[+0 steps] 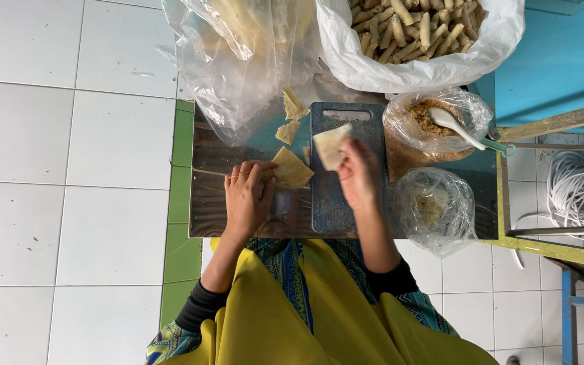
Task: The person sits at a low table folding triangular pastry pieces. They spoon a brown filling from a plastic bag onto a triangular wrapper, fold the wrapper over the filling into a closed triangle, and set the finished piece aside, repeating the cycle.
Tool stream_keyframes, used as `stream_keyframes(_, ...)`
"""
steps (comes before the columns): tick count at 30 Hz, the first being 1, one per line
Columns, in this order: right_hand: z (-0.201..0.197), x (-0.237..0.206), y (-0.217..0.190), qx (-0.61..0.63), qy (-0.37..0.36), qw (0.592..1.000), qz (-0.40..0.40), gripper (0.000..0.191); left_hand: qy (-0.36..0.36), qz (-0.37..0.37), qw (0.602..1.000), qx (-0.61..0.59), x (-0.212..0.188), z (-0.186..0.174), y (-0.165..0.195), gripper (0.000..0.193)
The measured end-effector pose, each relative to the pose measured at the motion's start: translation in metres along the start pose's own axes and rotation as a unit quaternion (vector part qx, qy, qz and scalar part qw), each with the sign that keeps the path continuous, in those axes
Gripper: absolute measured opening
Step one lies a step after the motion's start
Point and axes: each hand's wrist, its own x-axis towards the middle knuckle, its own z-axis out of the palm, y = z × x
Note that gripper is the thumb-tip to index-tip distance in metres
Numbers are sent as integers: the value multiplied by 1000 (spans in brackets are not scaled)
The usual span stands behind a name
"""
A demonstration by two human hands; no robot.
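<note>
Left hand point(246, 196): fingers loosely curled, fingertips resting on a tan wrapper sheet point(292, 169) lying on the bench point(204, 203). Right hand point(358, 174): pinched narrow, holding a pale wrapper square point(330, 145) above the blue cutting board point(336, 203). At 11 o'clock, a crumpled clear plastic bag point(238, 61). At 1 o'clock, a white bag of rolled sticks point(414, 40). At 3 o'clock, a clear bag of brown filling point(427, 128) with a white spoon point(454, 125); below it, a smaller clear bag point(434, 209).

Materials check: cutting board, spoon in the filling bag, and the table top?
Cutting board: likely plastic, matte dark blue with a moulded handle slot.
Spoon: looks like smooth white plastic, possibly melamine.
Table top: seems sheet metal, dull and streaked with reflections.
</note>
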Motion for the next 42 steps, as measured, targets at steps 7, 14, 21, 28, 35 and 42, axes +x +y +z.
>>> stream_keyframes(7,-35,-56,-19,-624,-64,697,-347,16,-19,-53,994,-92,25,0,-7,28)
stream_keyframes(14,-27,-81,-7,-614,-138,724,-282,49,-38,60,995,66,95,31,-7,26)
stream_keyframes(21,-36,-81,-6,-494,22,796,-348,30,-73,7,997,-9,101,31,0,24)
stream_keyframes(28,-38,-75,-16,-524,-100,750,-390,34,-323,-36,871,-368,46,40,40,22)
stream_keyframes(35,-46,-68,-10,-472,-121,853,-189,18,-136,21,979,-151,22,41,56,23)
stream_keyframes(42,-40,-63,-1,-526,-46,836,-151,26,-81,67,994,7,22,63,57,27)
